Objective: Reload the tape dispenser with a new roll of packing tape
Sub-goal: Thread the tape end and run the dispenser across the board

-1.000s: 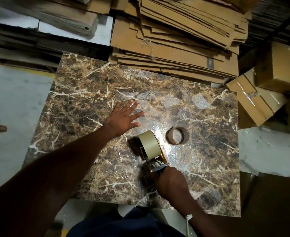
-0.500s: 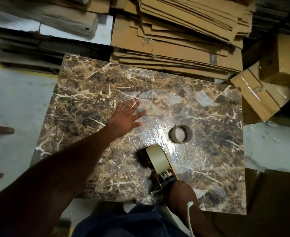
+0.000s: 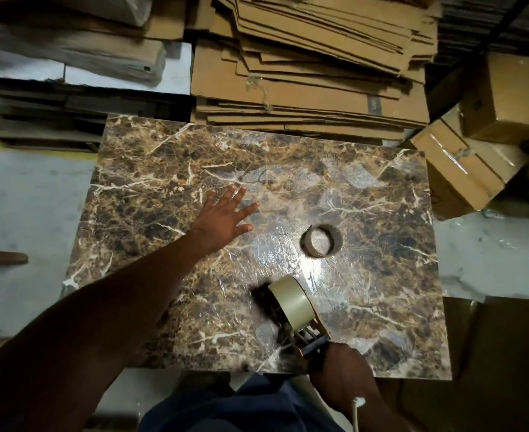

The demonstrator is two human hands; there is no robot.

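Observation:
My right hand (image 3: 339, 374) grips the handle of a tape dispenser (image 3: 311, 335) at the near edge of the marble-patterned table (image 3: 163, 169). A full roll of tan packing tape (image 3: 291, 299) sits mounted on the dispenser, its face turned up and to the left. An empty cardboard tape core (image 3: 320, 240) lies flat on the table, a little beyond the dispenser. My left hand (image 3: 225, 218) rests palm down on the table with fingers spread, left of the core and apart from it.
Flattened cardboard sheets (image 3: 313, 73) are stacked behind the table. Taped cardboard boxes (image 3: 475, 145) stand at the right. More bundles (image 3: 69, 57) lie at the back left. Pale floor (image 3: 29, 198) shows on the left and right.
My right hand has drawn the dispenser back toward me, away from the empty core. My left hand stays flat on the table.

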